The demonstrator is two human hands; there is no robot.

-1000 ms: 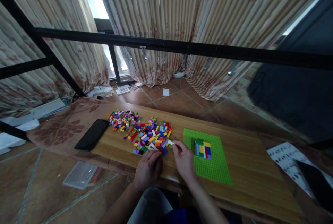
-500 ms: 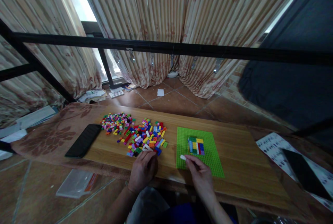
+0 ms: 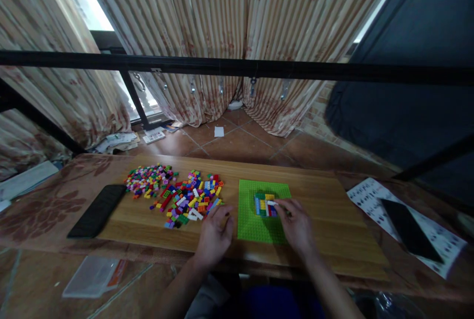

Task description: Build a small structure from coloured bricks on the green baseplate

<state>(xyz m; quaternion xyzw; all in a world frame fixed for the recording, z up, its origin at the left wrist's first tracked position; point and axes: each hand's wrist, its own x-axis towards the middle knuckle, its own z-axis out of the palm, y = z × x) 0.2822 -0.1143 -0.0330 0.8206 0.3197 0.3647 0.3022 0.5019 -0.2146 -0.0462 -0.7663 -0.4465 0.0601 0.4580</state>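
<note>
Clear plastic box (image 3: 90, 277), one, on the tiled floor below the worktop's near edge, an orange strip showing at its right end. Black device (image 3: 97, 211), flat, screen up, at the worktop's left end and partly over the patterned cloth (image 3: 33, 210); long axis slanting from near left to far right. Small bricks (image 3: 148, 180), mixed colours, heaped just beside it. Booklet (image 3: 153, 135), white, on the floor beyond, dark characters on its cover too small to read. Larger bricks (image 3: 194, 198), mixed colours, loosely spread, lying at many angles. Left hand (image 3: 215, 237), just beside that spread, fingers loosely curled, thumb and forefinger a little apart; whether anything sits in the palm cannot be told. Green base plate (image 3: 246, 222), studded, bare along its left and near edges, sides roughly in line with the worktop. Built block (image 3: 262, 205), green, yellow, blue, red and white, standing on the plate's middle. White brick (image 3: 271, 203), one, at the block's right part, long axis roughly left to right; contact with the block cannot be told. Right hand (image 3: 298, 227), fingertips pinched on the brick's right end. Worktop (image 3: 333, 210), wooden, with open room right of this hand. Printed sheet (image 3: 374, 198), rows of dark marks, unreadable at this size; a black phone (image 3: 411, 230) lies slantwise across it.
</note>
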